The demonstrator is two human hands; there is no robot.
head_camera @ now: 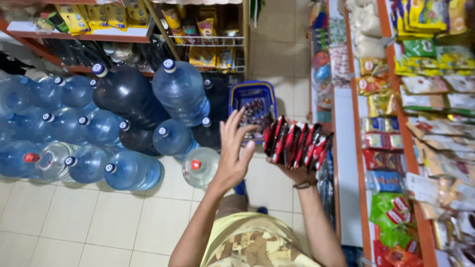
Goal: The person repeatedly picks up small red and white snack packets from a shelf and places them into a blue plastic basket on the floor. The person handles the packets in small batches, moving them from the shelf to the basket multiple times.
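Shop aisle, right hand (297, 173) grip mostly hidden clutching red sachets (296, 143), left hand (233, 153) spread.

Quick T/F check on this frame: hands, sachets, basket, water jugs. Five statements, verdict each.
1. The right hand holds a fanned row of red and black sachets. True.
2. The left hand grips a water jug. False: it is open, fingers spread, beside the sachets.
3. The blue shopping basket sits on the floor beyond the hands. True.
4. The basket is empty. False: dark packets lie inside.
5. The large water jugs lie stacked on the person's left. True.
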